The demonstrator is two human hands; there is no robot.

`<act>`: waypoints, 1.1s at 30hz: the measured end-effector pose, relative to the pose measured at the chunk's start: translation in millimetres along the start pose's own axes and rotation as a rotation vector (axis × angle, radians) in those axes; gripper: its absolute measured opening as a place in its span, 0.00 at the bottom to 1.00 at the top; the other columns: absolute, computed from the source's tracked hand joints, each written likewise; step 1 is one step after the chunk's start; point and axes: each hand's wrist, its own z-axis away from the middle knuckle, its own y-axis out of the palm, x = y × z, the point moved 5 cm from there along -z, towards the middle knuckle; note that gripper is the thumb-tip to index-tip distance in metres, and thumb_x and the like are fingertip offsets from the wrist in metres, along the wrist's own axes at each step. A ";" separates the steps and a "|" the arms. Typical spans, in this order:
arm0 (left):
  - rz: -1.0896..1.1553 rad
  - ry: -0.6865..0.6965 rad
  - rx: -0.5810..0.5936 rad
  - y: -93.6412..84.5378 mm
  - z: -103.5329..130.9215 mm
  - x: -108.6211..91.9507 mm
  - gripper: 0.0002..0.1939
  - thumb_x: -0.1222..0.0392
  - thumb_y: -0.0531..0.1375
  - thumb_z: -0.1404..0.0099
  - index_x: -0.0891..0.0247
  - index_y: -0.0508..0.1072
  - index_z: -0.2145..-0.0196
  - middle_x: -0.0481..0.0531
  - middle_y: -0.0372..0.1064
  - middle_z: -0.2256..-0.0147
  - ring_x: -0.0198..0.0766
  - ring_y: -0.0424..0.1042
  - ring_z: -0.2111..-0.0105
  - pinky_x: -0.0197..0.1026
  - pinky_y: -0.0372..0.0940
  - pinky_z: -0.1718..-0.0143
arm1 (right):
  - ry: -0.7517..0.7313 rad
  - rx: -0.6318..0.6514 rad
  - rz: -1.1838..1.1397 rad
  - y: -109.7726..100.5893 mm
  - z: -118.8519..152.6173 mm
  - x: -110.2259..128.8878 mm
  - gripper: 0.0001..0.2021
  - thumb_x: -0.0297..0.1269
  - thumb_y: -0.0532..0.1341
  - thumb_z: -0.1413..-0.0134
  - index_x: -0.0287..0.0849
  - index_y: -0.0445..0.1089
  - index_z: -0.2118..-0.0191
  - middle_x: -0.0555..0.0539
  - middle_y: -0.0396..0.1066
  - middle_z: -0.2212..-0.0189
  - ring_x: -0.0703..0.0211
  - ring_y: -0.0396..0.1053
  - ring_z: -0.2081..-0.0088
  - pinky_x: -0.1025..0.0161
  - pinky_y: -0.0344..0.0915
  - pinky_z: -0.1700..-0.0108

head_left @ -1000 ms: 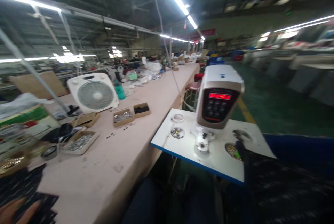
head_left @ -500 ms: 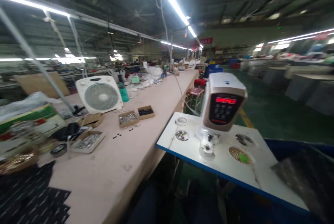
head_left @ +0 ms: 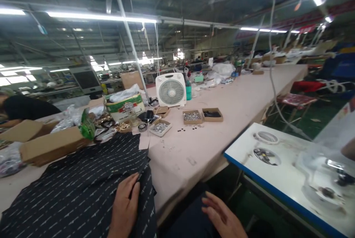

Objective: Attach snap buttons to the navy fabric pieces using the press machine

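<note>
Dark fabric with white dashes (head_left: 83,182) lies spread over the near left of the pink-covered table (head_left: 177,164). My left hand (head_left: 125,204) rests on the fabric near its right edge, palm down, fingers stretched and thumb a little apart. My right hand (head_left: 222,214) hangs in front of the table's edge, above my lap, with fingers loosely bent and apart and nothing in them. Small black pieces (head_left: 187,129) lie beyond, beside a box of metal parts (head_left: 192,117) and a box of dark parts (head_left: 212,115).
A white fan (head_left: 171,90) stands at the back. On the left are an open carton (head_left: 55,145) and a person's dark sleeve (head_left: 30,105). At right, a white blue-edged machine table (head_left: 260,171) carries a partly visible machine; a cable (head_left: 273,64) hangs beyond.
The view has swung left, bringing the fabric and carton into sight and moving the machine to the right edge. Both my hands have come into view, the left one on the fabric.
</note>
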 end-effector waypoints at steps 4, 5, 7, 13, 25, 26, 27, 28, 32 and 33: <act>-0.046 0.368 0.183 27.4 45.2 -51.0 0.24 0.56 0.57 0.34 0.56 0.67 0.41 0.59 0.67 0.42 0.50 0.67 0.43 0.55 0.69 0.45 | -0.150 0.294 -0.169 83.4 -38.8 56.9 0.33 0.53 0.64 0.47 0.41 0.64 0.39 0.38 0.72 0.47 0.45 0.72 0.48 0.51 0.67 0.45; -0.049 0.470 0.244 32.6 55.0 -61.8 0.27 0.55 0.59 0.36 0.57 0.65 0.40 0.60 0.67 0.43 0.51 0.68 0.44 0.54 0.70 0.47 | -0.188 0.285 -0.135 92.0 -44.6 67.6 0.31 0.50 0.65 0.47 0.42 0.65 0.40 0.40 0.73 0.47 0.45 0.71 0.48 0.51 0.66 0.45; -0.026 0.617 0.333 34.4 65.6 -79.5 0.30 0.54 0.62 0.39 0.59 0.65 0.40 0.61 0.68 0.44 0.52 0.69 0.45 0.53 0.72 0.50 | -0.226 0.209 -0.037 94.6 -52.1 77.0 0.25 0.43 0.66 0.48 0.42 0.69 0.45 0.42 0.75 0.51 0.46 0.72 0.50 0.51 0.66 0.45; -0.142 0.494 0.274 -1.8 -3.9 -87.0 0.32 0.57 0.60 0.36 0.57 0.57 0.36 0.60 0.55 0.36 0.52 0.55 0.36 0.58 0.59 0.38 | -0.132 0.192 -0.130 51.8 -48.1 44.2 0.17 0.47 0.63 0.44 0.40 0.75 0.54 0.44 0.79 0.60 0.44 0.75 0.56 0.51 0.70 0.51; -0.130 0.478 1.053 81.4 -70.2 -115.5 0.10 0.62 0.53 0.38 0.60 0.74 0.65 0.52 0.74 0.68 0.42 0.72 0.67 0.39 0.60 0.66 | -0.521 -0.474 0.584 -38.9 -1.1 103.6 0.33 0.45 0.64 0.47 0.43 0.61 0.37 0.38 0.60 0.37 0.38 0.57 0.37 0.39 0.50 0.35; -0.083 0.489 1.063 84.2 -68.2 -124.3 0.09 0.64 0.53 0.39 0.60 0.73 0.65 0.52 0.74 0.68 0.41 0.71 0.67 0.38 0.59 0.66 | -0.606 -0.415 0.679 -27.4 3.6 115.2 0.35 0.45 0.65 0.48 0.44 0.59 0.35 0.39 0.58 0.36 0.38 0.53 0.35 0.40 0.46 0.34; -0.028 0.498 1.074 86.1 -66.8 -133.6 0.09 0.64 0.53 0.40 0.60 0.73 0.64 0.51 0.73 0.67 0.40 0.70 0.67 0.38 0.59 0.66 | -0.661 -0.314 0.741 -13.8 4.9 122.5 0.37 0.46 0.67 0.49 0.45 0.58 0.34 0.39 0.57 0.35 0.39 0.51 0.34 0.41 0.44 0.33; 0.032 0.500 1.084 87.0 -66.5 -143.0 0.10 0.65 0.53 0.41 0.60 0.72 0.64 0.51 0.73 0.67 0.40 0.69 0.67 0.38 0.59 0.66 | -0.680 -0.209 0.774 -0.6 3.1 125.3 0.39 0.46 0.68 0.51 0.44 0.58 0.34 0.39 0.59 0.36 0.39 0.52 0.34 0.41 0.44 0.33; 0.180 0.483 1.109 81.5 -71.8 -172.5 0.10 0.61 0.53 0.38 0.61 0.73 0.64 0.49 0.72 0.67 0.38 0.68 0.67 0.37 0.60 0.65 | -0.444 0.146 0.627 28.3 -24.3 100.5 0.17 0.41 0.65 0.47 0.44 0.73 0.52 0.45 0.76 0.58 0.47 0.71 0.54 0.53 0.63 0.49; 0.160 0.481 1.123 79.5 -73.2 -175.0 0.10 0.56 0.54 0.38 0.61 0.73 0.64 0.49 0.72 0.67 0.38 0.68 0.67 0.37 0.59 0.66 | -0.371 0.211 0.546 29.7 -30.5 91.6 0.10 0.39 0.62 0.45 0.43 0.75 0.59 0.49 0.76 0.65 0.51 0.72 0.61 0.59 0.65 0.56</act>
